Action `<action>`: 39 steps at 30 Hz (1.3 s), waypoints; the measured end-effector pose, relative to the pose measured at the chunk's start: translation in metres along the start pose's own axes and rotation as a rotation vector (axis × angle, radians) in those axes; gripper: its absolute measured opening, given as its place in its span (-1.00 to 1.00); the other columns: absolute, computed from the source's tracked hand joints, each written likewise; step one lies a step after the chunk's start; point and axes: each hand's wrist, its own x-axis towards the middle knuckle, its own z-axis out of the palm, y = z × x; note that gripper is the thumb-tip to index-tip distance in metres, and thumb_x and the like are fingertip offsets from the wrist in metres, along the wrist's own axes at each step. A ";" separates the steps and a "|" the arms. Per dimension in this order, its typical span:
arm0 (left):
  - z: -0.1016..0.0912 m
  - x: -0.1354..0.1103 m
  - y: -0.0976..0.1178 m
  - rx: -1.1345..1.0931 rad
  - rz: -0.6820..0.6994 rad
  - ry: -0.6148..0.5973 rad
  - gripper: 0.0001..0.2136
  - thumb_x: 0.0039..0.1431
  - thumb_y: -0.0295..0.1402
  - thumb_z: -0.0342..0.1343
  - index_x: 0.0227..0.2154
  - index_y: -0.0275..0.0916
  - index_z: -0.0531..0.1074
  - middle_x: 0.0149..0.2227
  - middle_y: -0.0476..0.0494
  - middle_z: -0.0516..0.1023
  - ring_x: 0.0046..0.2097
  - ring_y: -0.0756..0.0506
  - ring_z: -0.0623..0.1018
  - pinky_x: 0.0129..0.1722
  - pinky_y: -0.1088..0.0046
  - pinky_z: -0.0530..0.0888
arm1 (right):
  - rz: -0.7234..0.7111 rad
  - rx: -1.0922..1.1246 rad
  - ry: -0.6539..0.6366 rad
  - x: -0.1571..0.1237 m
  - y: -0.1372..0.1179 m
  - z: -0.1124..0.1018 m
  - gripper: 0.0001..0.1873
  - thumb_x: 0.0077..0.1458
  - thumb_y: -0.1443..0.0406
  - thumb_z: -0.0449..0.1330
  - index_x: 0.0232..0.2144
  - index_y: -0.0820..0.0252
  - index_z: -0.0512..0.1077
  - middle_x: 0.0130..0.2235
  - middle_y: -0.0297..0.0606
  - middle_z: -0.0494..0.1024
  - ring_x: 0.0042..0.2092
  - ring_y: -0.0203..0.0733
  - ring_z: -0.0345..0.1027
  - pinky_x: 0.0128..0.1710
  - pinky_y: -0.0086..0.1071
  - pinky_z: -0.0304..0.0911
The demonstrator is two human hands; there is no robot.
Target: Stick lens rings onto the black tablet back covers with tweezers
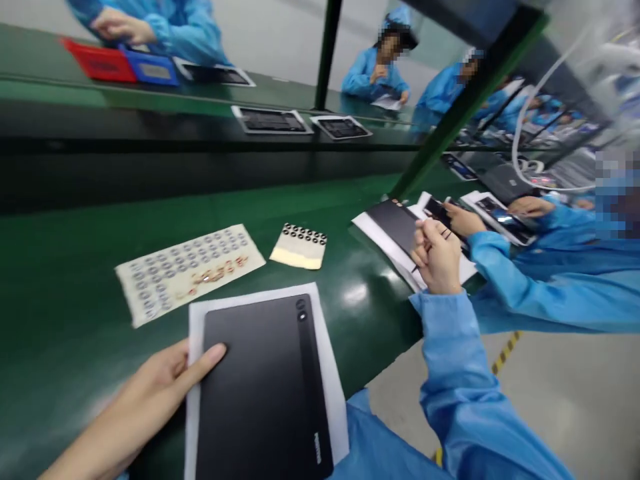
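Note:
My left hand grips the left edge of a black tablet, thumb on its back and fingers out of sight beneath. Under the tablet lies a white backing sheet. The tablet's camera lenses are near its upper right corner. Off to the right, my right hand is raised, its fingers closed round a thin dark tool whose kind I cannot make out. Beyond the tablet, a pale sheet of ring-shaped stickers lies on the bench, and beside it a smaller sheet with black rings.
Another dark tablet on white sheets lies behind my right hand. Close by, a co-worker's hands handle devices. A green post slants up from the green bench. Across stand red and blue bins.

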 end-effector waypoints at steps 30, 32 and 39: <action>0.003 0.004 -0.009 0.063 0.330 -0.089 -0.66 0.29 -0.04 0.16 -0.11 -0.20 0.54 -0.26 -0.11 0.69 -0.27 -0.22 0.66 -0.33 0.38 0.55 | -0.157 -1.521 -1.267 -0.094 0.042 0.147 -0.64 0.32 0.12 0.15 -0.49 0.15 0.33 -0.53 -0.42 0.36 -0.50 -0.37 0.08 -0.44 -0.39 -0.12; 0.003 0.004 -0.009 0.081 0.330 -0.086 -0.66 0.28 -0.03 0.16 -0.11 -0.19 0.54 -0.28 -0.11 0.68 -0.27 -0.22 0.65 -0.34 0.38 0.55 | -0.139 -1.515 -1.279 -0.092 0.042 0.148 -0.65 0.30 0.11 0.17 -0.48 0.15 0.37 -0.52 -0.42 0.38 -0.50 -0.37 0.10 -0.44 -0.40 -0.10; 0.004 0.003 -0.008 0.103 0.302 -0.066 -0.63 0.23 0.04 0.17 -0.19 -0.18 0.55 -0.29 -0.11 0.67 -0.26 -0.25 0.65 -0.32 0.34 0.57 | -0.114 -1.565 -1.266 -0.087 0.043 0.151 -0.65 0.25 0.03 0.23 -0.45 0.14 0.46 -0.52 -0.40 0.42 -0.51 -0.35 0.15 -0.45 -0.39 -0.08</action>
